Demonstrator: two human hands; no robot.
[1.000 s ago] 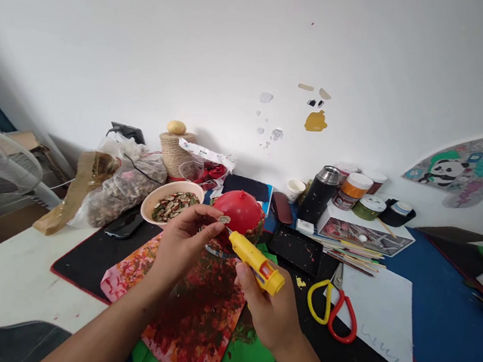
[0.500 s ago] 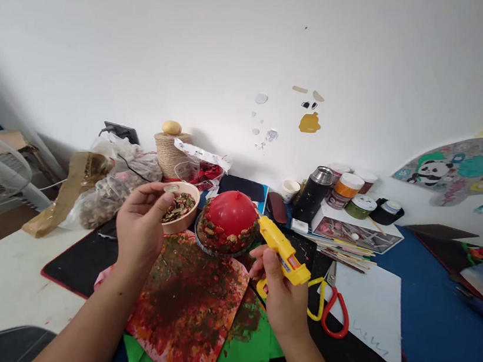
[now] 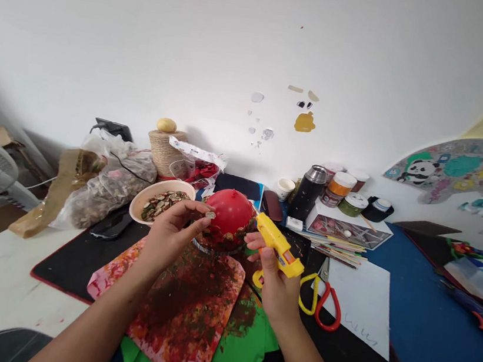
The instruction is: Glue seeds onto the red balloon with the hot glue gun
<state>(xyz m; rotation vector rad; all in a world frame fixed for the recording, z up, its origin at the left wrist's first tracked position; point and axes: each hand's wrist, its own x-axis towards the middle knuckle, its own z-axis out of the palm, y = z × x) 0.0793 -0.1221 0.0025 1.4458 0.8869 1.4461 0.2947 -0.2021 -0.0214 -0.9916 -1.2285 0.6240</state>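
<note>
Pinching a small pale piece (image 3: 210,215) between thumb and fingertips, the left hand (image 3: 173,228) is just left of the red balloon (image 3: 229,208), its grip almost closed. The right hand (image 3: 278,290) is right of the balloon, its grip wrapped around a yellow glue gun (image 3: 277,242) whose nozzle points up and left. Brown and reddish bits ring the balloon's lower part. Left of the balloon is a bowl (image 3: 134,208) of similar bits; to its right and nearer lie scissors (image 3: 324,272). A stained sheet (image 3: 189,310) spreads in front of the balloon on the counter (image 3: 436,340).
</note>
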